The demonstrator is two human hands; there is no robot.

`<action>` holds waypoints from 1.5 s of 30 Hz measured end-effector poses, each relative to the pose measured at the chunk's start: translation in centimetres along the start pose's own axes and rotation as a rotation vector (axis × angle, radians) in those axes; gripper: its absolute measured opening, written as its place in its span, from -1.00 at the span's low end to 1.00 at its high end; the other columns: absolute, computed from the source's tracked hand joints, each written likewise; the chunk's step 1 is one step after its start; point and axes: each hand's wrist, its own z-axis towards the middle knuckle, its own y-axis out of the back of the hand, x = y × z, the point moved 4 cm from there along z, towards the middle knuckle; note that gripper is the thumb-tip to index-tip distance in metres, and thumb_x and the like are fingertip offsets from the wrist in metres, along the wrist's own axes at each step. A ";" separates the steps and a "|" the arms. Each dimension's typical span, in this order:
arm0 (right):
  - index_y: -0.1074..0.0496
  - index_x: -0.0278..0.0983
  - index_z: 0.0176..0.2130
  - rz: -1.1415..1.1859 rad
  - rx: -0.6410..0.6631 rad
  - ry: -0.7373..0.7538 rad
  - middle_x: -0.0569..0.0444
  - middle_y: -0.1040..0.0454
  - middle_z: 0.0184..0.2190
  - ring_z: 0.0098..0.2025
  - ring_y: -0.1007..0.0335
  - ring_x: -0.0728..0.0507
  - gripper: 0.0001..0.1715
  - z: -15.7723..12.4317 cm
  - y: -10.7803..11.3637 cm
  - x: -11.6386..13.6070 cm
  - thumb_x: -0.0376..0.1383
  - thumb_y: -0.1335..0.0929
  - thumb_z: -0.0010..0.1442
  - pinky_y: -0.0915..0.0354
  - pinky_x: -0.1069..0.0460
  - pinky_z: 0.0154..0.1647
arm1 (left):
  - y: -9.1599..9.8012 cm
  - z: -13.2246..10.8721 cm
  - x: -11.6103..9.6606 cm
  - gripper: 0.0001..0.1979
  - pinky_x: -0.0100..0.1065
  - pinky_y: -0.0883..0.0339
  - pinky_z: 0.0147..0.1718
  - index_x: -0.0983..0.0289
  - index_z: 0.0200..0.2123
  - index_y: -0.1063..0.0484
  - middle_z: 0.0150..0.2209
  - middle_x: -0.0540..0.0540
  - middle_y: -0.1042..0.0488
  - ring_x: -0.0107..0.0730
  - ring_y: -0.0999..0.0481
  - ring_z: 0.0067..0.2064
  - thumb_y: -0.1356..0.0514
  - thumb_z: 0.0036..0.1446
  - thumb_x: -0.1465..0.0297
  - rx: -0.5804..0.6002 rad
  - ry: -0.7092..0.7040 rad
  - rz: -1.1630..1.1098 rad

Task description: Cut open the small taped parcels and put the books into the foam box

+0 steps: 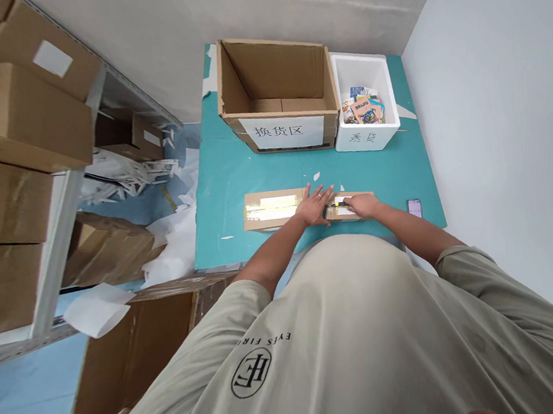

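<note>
A flat taped cardboard parcel (276, 208) lies across the near edge of the teal table (218, 173). My left hand (313, 206) rests on it, fingers spread, holding nothing. My right hand (363, 206) is on the parcel's right end and appears to grip a small black-and-yellow box cutter (332, 211). The blade is hidden or too small to see. White labels and clear tape cover parts of the parcel's top.
Beyond the parcel stand an open cardboard box (274, 69) with a white Chinese label and a white foam box (364, 99) holding colourful printed packs. A phone (414, 208) lies to the right. Shelves of cardboard boxes stand left, above white paper scraps.
</note>
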 end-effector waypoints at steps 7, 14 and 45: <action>-0.47 -0.24 0.51 -0.040 -0.001 -0.003 -0.28 -0.73 0.30 0.24 -0.72 -0.37 -0.45 -0.2 0.1 0.3 -0.13 -0.23 0.76 -0.46 -0.10 0.19 | -0.2 0.3 -0.2 0.51 0.42 0.50 0.75 0.20 0.85 0.25 0.65 0.43 -0.39 0.46 -0.18 0.75 -0.57 0.07 0.12 -0.026 0.025 -0.010; -0.51 -0.26 0.51 -0.041 0.038 -0.087 -0.34 -0.74 0.26 0.26 -0.72 -0.40 -0.44 -1.9 0.7 -0.7 -0.27 -0.22 0.72 -0.47 -0.14 0.23 | -0.5 0.1 0.1 0.48 0.37 0.44 0.76 0.36 0.83 0.18 0.58 0.49 -0.47 0.41 -0.28 0.68 -0.57 0.07 0.10 -0.057 0.026 -0.039; -0.57 -0.32 0.46 -0.076 0.049 -0.275 -0.42 -0.74 0.24 0.26 -0.75 -0.43 -0.42 -7.5 -0.7 -6.6 -0.43 -0.27 0.61 -0.50 -0.20 0.23 | -2.1 4.6 -4.4 0.46 0.45 0.41 0.73 0.24 0.83 0.08 0.65 0.51 -0.34 0.55 -0.13 0.73 -0.57 0.07 -0.05 0.040 0.073 0.057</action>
